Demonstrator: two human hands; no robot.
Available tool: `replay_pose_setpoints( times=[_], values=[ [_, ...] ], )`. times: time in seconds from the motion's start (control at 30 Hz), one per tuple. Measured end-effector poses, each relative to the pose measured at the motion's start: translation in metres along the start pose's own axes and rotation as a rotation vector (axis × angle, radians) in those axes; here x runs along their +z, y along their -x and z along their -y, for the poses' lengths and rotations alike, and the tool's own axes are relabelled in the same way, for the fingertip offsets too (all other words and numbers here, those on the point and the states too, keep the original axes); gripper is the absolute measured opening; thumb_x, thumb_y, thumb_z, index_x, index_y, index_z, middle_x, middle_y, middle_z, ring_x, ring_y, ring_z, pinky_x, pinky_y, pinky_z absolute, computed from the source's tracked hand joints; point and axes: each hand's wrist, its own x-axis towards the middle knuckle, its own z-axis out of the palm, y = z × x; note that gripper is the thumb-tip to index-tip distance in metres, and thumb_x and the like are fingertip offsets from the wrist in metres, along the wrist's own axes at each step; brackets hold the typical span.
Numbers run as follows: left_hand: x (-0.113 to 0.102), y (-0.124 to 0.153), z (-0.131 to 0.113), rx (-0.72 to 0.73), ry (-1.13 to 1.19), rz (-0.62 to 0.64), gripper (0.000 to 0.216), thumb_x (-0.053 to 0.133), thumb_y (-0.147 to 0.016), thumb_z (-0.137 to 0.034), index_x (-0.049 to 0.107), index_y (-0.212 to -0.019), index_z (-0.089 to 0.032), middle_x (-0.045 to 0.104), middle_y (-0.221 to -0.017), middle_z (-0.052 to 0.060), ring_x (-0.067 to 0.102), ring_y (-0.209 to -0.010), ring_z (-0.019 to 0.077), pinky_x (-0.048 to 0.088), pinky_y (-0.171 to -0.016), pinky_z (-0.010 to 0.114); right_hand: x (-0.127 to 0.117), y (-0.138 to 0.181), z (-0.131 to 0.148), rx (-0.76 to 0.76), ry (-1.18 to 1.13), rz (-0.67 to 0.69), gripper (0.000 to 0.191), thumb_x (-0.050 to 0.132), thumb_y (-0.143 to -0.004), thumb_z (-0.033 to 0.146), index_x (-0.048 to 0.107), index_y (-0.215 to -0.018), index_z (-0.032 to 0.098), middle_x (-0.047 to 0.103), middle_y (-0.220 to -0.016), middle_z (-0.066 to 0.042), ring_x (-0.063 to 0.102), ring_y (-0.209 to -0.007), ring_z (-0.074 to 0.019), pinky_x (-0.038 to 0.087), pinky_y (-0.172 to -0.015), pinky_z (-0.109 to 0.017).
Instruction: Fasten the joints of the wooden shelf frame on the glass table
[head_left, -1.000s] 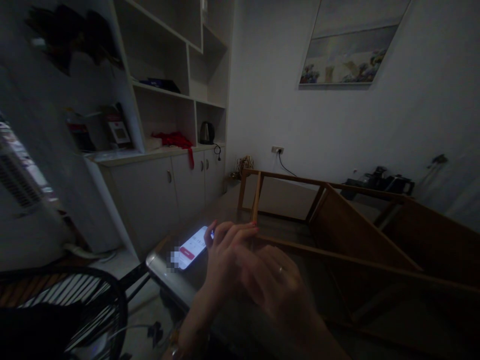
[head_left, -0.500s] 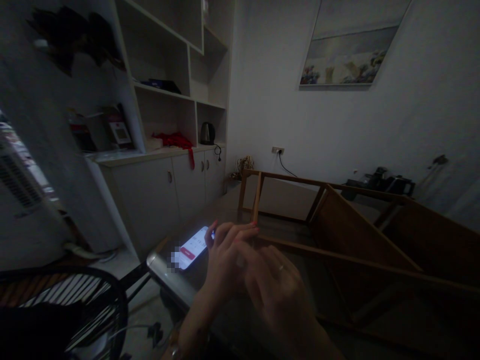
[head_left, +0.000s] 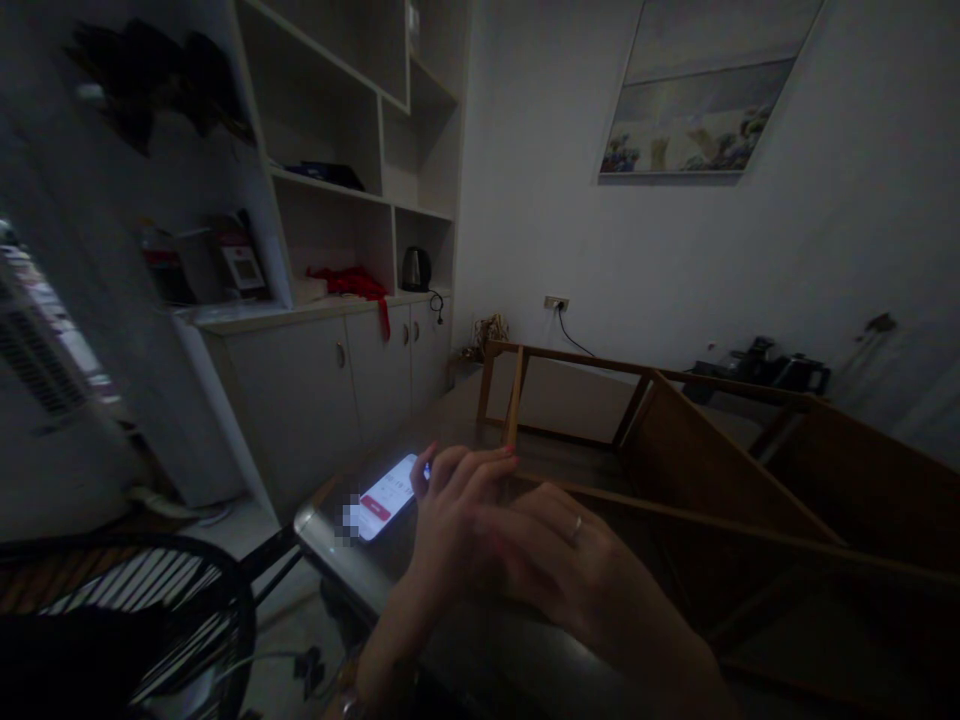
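Observation:
My left hand (head_left: 448,515) is over the near end of the dark table (head_left: 409,560), fingers bent forward and together, its palm side turned from view. Against its palm side are the fingers of my right hand (head_left: 592,565), closed and smeared by motion; a ring shows on one finger. Whatever lies between the two hands is hidden. Left of my left hand, a phone (head_left: 388,497) with a lit screen lies on the table. Just beyond my fingertips is a wooden frame (head_left: 600,492) with boards fixed across it, lying on its side on the table.
A black round-backed chair (head_left: 244,610) stands at lower left. Behind it is a white cabinet (head_left: 292,400) with a kettle (head_left: 415,270) and red cloth (head_left: 352,283) on it. A wall socket (head_left: 556,302) has a cord plugged in. Dark appliances (head_left: 799,372) stand behind the frame.
My right hand has turned and its fingers have moved upward against my left hand, with the wrist swinging right. My left hand, the phone and the frame stay nearly in place.

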Motion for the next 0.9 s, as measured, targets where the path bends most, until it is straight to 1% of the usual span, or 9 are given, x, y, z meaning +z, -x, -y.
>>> replay_pose_setpoints(
  times=[0.13, 0.23, 0.33, 0.43, 0.53, 0.7, 0.9],
  values=[
    [0.001, 0.001, 0.002, 0.044, 0.005, -0.003, 0.029, 0.048, -0.089, -0.034, 0.057, -0.115, -0.027, 0.070, -0.115, 0.002, 0.050, -0.104, 0.0245, 0.021, -0.103, 0.045, -0.006, 0.003, -0.006, -0.018, 0.020, -0.032, 0.015, 0.050, -0.098, 0.020, 0.062, -0.107, 0.017, 0.064, -0.089, -0.004, 0.061, -0.085, -0.0137, 0.055, -0.079, -0.026],
    [0.001, 0.002, 0.003, 0.048, 0.000, 0.010, 0.031, 0.048, -0.089, -0.039, 0.056, -0.116, -0.027, 0.070, -0.116, 0.003, 0.050, -0.104, 0.0255, 0.021, -0.102, 0.045, -0.006, 0.004, -0.007, -0.035, 0.058, -0.044, 0.015, 0.048, -0.099, 0.018, 0.062, -0.105, 0.017, 0.065, -0.089, -0.004, 0.061, -0.086, -0.0138, 0.055, -0.080, -0.027],
    [0.001, 0.001, 0.002, 0.048, 0.012, 0.007, 0.035, 0.041, -0.093, -0.047, 0.057, -0.116, -0.027, 0.070, -0.115, 0.004, 0.050, -0.103, 0.0255, 0.020, -0.103, 0.046, -0.005, 0.003, -0.006, -0.078, 0.108, -0.063, 0.017, 0.046, -0.099, 0.014, 0.062, -0.103, 0.016, 0.066, -0.089, -0.004, 0.061, -0.086, -0.0144, 0.055, -0.084, -0.028],
    [0.001, 0.001, 0.002, 0.045, 0.039, -0.020, 0.046, 0.031, -0.095, -0.057, 0.059, -0.114, -0.026, 0.070, -0.113, 0.004, 0.051, -0.102, 0.0257, 0.019, -0.105, 0.047, -0.002, 0.003, -0.005, -0.099, 0.145, -0.055, 0.014, 0.047, -0.098, 0.013, 0.061, -0.099, 0.014, 0.065, -0.087, -0.004, 0.060, -0.083, -0.0152, 0.054, -0.083, -0.029],
    [0.001, 0.002, 0.003, 0.045, 0.048, -0.013, 0.051, 0.031, -0.094, -0.062, 0.059, -0.117, -0.026, 0.070, -0.115, 0.005, 0.050, -0.103, 0.0262, 0.018, -0.106, 0.047, 0.002, 0.004, -0.005, -0.092, 0.176, -0.034, 0.013, 0.048, -0.098, 0.015, 0.060, -0.096, 0.015, 0.063, -0.084, -0.003, 0.059, -0.080, -0.0154, 0.054, -0.080, -0.029],
    [0.000, 0.002, 0.003, 0.012, 0.032, 0.017, 0.046, 0.036, -0.093, -0.059, 0.060, -0.116, -0.026, 0.070, -0.114, 0.005, 0.050, -0.103, 0.0263, 0.020, -0.105, 0.047, 0.005, 0.005, -0.006, -0.081, 0.196, -0.006, 0.012, 0.047, -0.098, 0.014, 0.059, -0.096, 0.015, 0.062, -0.085, -0.003, 0.060, -0.080, -0.0149, 0.053, -0.081, -0.029],
    [0.000, 0.000, 0.001, 0.037, 0.026, -0.001, 0.037, 0.040, -0.093, -0.050, 0.059, -0.115, -0.026, 0.070, -0.115, 0.004, 0.051, -0.104, 0.0253, 0.021, -0.104, 0.046, 0.004, 0.002, -0.005, -0.110, 0.222, -0.053, 0.013, 0.047, -0.098, 0.013, 0.060, -0.095, 0.016, 0.063, -0.083, -0.003, 0.060, -0.079, -0.0148, 0.053, -0.080, -0.029]
  ],
)
